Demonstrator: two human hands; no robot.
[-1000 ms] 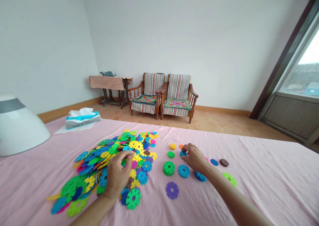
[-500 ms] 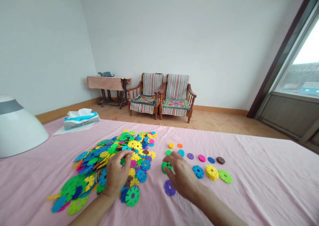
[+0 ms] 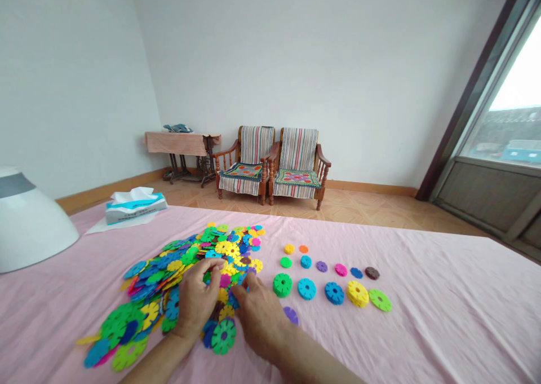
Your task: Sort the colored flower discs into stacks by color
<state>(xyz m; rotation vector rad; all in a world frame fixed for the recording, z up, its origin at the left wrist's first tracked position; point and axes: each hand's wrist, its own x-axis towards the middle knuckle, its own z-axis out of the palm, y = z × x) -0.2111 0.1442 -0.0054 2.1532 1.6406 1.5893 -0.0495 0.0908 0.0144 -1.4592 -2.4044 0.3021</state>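
A heap of colourful plastic snowflake discs, notched round the rim, covers the left middle of the cloth. My left hand rests over the heap's near side, thumb and forefinger curled together; what they pinch, if anything, cannot be made out. At the heap's right edge is my right hand, fingers bent down and closed among blue discs, their tips partly hidden. Sorted larger discs stand to the right: green, light blue, blue, yellow and lime. A purple disc lies partly behind my right hand.
Smaller sorted discs, among them a pink one and a brown one, lie behind the larger row. A tissue box and a white, grey-banded object stand at left on the pink cloth. Two wooden armchairs are beyond.
My right hand has moved left from the sorted discs to the heap's edge. A light blue disc now shows beside the green stack. My left hand has barely moved.
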